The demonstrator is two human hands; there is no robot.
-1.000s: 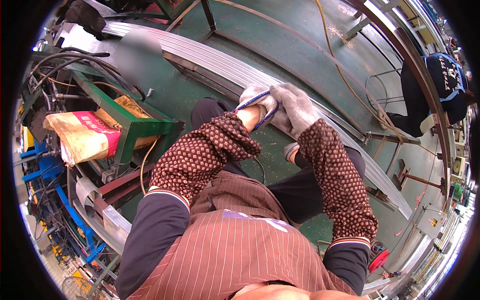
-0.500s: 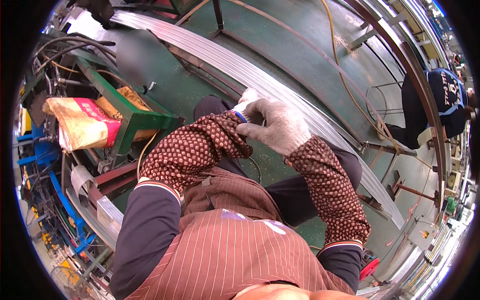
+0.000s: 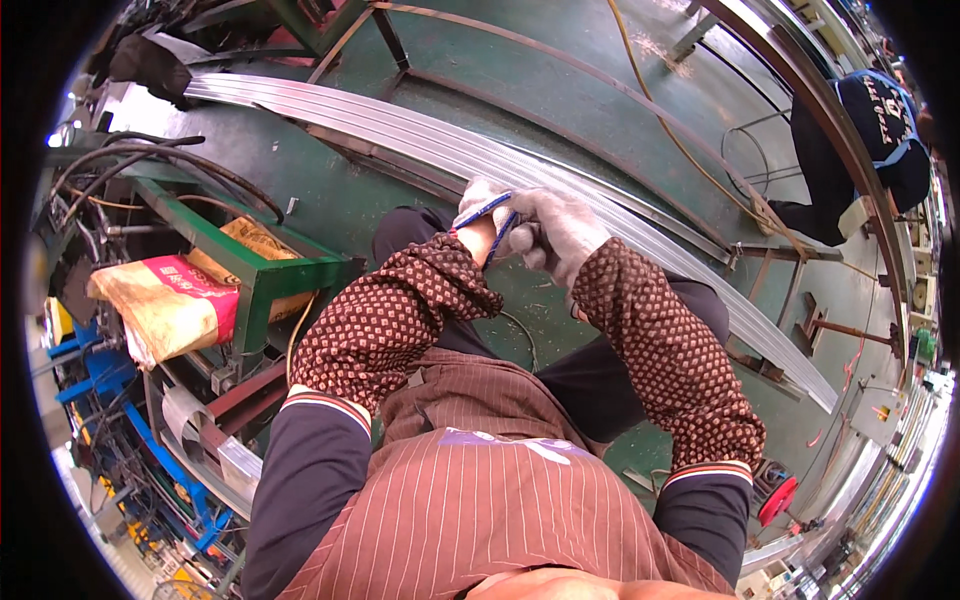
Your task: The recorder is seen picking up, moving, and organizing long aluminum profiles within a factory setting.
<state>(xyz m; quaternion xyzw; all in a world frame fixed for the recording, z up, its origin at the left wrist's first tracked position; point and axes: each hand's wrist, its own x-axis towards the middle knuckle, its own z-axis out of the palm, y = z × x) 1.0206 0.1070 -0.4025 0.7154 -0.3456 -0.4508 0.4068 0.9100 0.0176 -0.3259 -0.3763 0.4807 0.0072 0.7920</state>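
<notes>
A green-painted workshop floor [image 3: 560,60], scuffed and dusty, fills most of the view. Across it runs a long bundle of pale metal strips [image 3: 420,140], flat, smooth and shiny, curving from upper left to lower right. Thin rusty steel bars [image 3: 560,95] lie beyond it. At the left stands a green angle-iron frame [image 3: 260,275], square-edged, with black hoses [image 3: 170,160] looping over it. On its shelf lie a crumpled plastic sack [image 3: 165,310], yellowish with a red panel, and a tan sack [image 3: 250,240] behind it. At the upper right another person in dark clothing [image 3: 870,140] bends over the floor.

The person wears a brown pinstriped apron [image 3: 470,500] and brown sleeve covers [image 3: 400,310] printed with small pale diamonds over dark sleeves. Both hands, in grubby white knitted gloves, meet just in front of the metal strips, above the knees.

The left hand [image 3: 478,205] is curled, its cuff area crossed by a thin blue rod-like tool [image 3: 485,210]; whether its fingers grip that tool I cannot tell. The right hand [image 3: 560,232] is closed loosely, fingers bent toward the left wrist, touching the blue tool's lower end near the glove cuff. The tool lies slanted between the two hands, touching both.
</notes>
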